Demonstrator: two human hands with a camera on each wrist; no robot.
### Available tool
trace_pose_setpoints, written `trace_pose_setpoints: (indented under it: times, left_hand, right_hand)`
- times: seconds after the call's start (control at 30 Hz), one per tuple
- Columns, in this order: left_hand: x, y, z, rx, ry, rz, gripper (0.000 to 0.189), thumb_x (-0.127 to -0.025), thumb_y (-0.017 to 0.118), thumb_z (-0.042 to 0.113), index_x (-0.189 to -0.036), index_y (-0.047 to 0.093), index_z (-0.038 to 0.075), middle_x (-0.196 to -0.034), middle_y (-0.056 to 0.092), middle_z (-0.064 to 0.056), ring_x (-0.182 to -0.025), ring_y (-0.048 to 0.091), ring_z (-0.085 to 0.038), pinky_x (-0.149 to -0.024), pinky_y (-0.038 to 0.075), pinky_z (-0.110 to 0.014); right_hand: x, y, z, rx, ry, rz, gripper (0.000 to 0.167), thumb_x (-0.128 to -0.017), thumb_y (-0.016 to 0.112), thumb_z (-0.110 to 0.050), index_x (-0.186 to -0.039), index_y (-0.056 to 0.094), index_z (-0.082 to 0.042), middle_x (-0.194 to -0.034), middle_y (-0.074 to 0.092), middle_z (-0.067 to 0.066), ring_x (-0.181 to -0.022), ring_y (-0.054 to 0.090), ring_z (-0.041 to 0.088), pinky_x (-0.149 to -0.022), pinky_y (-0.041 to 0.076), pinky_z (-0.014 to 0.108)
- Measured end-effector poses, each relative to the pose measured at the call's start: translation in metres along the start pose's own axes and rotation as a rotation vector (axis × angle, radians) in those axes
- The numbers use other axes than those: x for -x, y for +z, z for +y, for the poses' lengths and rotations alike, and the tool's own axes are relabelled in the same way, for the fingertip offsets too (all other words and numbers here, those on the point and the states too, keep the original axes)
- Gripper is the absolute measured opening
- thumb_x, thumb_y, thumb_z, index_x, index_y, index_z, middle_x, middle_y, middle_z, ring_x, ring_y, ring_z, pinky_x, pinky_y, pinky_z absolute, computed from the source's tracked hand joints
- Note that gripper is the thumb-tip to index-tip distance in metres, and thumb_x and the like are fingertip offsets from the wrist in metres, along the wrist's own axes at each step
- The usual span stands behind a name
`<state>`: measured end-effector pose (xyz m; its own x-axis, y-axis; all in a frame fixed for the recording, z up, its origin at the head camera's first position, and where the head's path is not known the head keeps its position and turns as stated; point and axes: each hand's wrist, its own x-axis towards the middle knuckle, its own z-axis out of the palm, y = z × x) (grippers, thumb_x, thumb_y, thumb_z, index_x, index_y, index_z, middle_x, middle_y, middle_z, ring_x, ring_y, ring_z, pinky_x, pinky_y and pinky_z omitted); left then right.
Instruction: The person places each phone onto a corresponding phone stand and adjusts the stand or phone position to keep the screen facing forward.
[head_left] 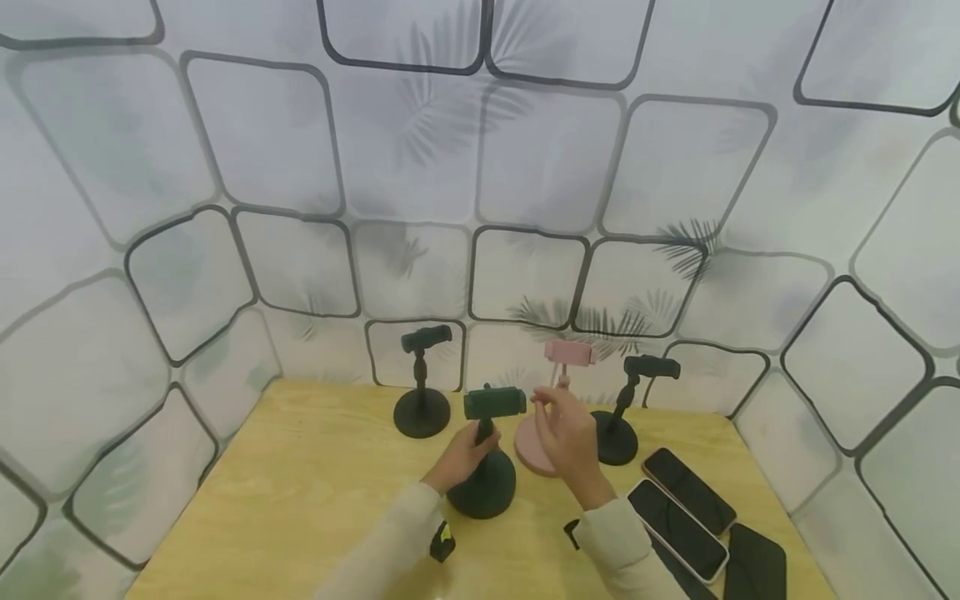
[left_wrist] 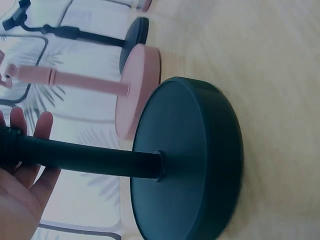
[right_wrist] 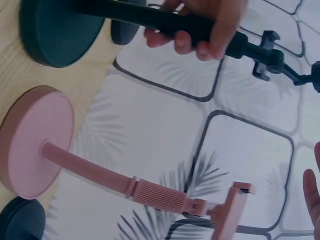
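Note:
A dark green phone stand (head_left: 483, 483) with a round base stands on the table in front of me. My left hand (head_left: 461, 454) grips its pole below the phone clamp (head_left: 495, 403); the right wrist view shows that hand's fingers (right_wrist: 183, 42) curled round the pole. My right hand (head_left: 572, 437) is raised just right of the clamp, fingers bent loosely and nothing seen in them. At the edge of the right wrist view, its fingers (right_wrist: 311, 187) are apart from the stand. Behind that hand is a pink phone stand (head_left: 534, 446), partly hidden in the head view.
Black phone stands are at the back left (head_left: 422, 412) and back right (head_left: 617, 437). Several phones lie at the table's right front, among them a white-edged phone (head_left: 678, 531) and a pink-edged phone (head_left: 690, 490). A patterned curtain (head_left: 405, 267) surrounds the wooden table (head_left: 300, 483).

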<state>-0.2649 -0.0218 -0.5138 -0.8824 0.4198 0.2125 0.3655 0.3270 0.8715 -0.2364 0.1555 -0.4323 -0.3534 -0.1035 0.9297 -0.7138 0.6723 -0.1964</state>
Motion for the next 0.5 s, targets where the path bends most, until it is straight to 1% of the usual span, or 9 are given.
trace_pose_setpoints:
  times: [0.1,0.2,0.27,0.3,0.37,0.43,0.47,0.5]
  left_hand:
    - [0.008,0.003,0.003,0.035,-0.013,-0.024,0.033,-0.099,0.044,0.032,-0.093,0.057,0.002,-0.092,0.066,-0.015,-0.092,0.062,-0.025,-0.086,0.049,-0.038]
    - [0.018,0.006,0.007,0.062,-0.02,-0.051,0.034,-0.099,0.044,0.032,-0.093,0.057,0.001,-0.093,0.066,-0.018,-0.091,0.064,-0.027,-0.084,0.051,-0.035]
    - [0.025,0.008,0.01,0.088,-0.03,-0.068,0.033,-0.099,0.045,0.031,-0.093,0.058,0.001,-0.095,0.066,-0.02,-0.091,0.064,-0.028,-0.083,0.051,-0.033]
    - [0.028,0.009,0.012,0.094,-0.033,-0.071,0.033,-0.099,0.045,0.03,-0.093,0.059,0.001,-0.095,0.066,-0.02,-0.091,0.065,-0.027,-0.083,0.051,-0.031]
    - [0.035,0.011,0.016,0.117,-0.044,-0.072,0.031,-0.099,0.047,0.028,-0.102,0.061,0.001,-0.097,0.067,-0.018,-0.091,0.064,-0.023,-0.083,0.051,-0.028]
    - [0.039,0.012,0.02,0.153,-0.045,-0.064,0.028,-0.098,0.049,0.024,-0.107,0.06,0.0,-0.097,0.066,-0.017,-0.089,0.063,-0.017,-0.083,0.05,-0.026]
    - [0.041,0.013,0.022,0.169,-0.049,-0.058,0.027,-0.097,0.05,0.021,-0.109,0.06,0.0,-0.097,0.066,-0.015,-0.089,0.062,-0.014,-0.083,0.049,-0.025]
    - [0.043,0.012,0.028,0.195,-0.053,-0.048,0.026,-0.097,0.051,0.019,-0.111,0.059,-0.001,-0.096,0.065,-0.012,-0.089,0.061,-0.013,-0.083,0.049,-0.023]
  right_hand:
    - [-0.006,-0.006,-0.007,-0.044,-0.029,0.023,0.009,-0.085,0.057,-0.004,-0.088,0.064,0.001,-0.077,0.066,0.009,-0.07,0.062,0.022,-0.065,0.049,0.032]
    - [-0.01,-0.012,-0.016,-0.094,-0.066,0.001,0.019,-0.092,0.053,-0.016,-0.092,0.063,0.001,-0.082,0.065,0.009,-0.075,0.061,0.021,-0.07,0.049,0.029]
    - [-0.012,-0.015,-0.023,-0.133,-0.105,-0.05,0.026,-0.095,0.052,-0.023,-0.096,0.064,0.001,-0.088,0.064,0.01,-0.081,0.061,0.021,-0.075,0.049,0.026]
    - [-0.013,-0.017,-0.026,-0.151,-0.125,-0.089,0.03,-0.095,0.052,-0.027,-0.099,0.064,0.001,-0.092,0.064,0.01,-0.085,0.06,0.021,-0.079,0.048,0.025]
    - [-0.015,-0.019,-0.032,-0.189,-0.17,-0.174,0.036,-0.094,0.055,-0.033,-0.104,0.063,0.001,-0.1,0.063,0.01,-0.091,0.06,0.022,-0.087,0.048,0.023]
    - [-0.015,-0.02,-0.036,-0.209,-0.21,-0.249,0.04,-0.09,0.06,-0.037,-0.108,0.064,-0.001,-0.105,0.064,0.009,-0.096,0.061,0.021,-0.089,0.048,0.024]
    - [-0.015,-0.021,-0.037,-0.2,-0.23,-0.278,0.043,-0.086,0.066,-0.039,-0.109,0.064,-0.003,-0.106,0.064,0.008,-0.097,0.061,0.021,-0.088,0.05,0.025]
    - [-0.015,-0.021,-0.038,-0.183,-0.247,-0.307,0.046,-0.082,0.07,-0.04,-0.11,0.065,-0.004,-0.107,0.065,0.007,-0.098,0.062,0.02,-0.086,0.051,0.025]
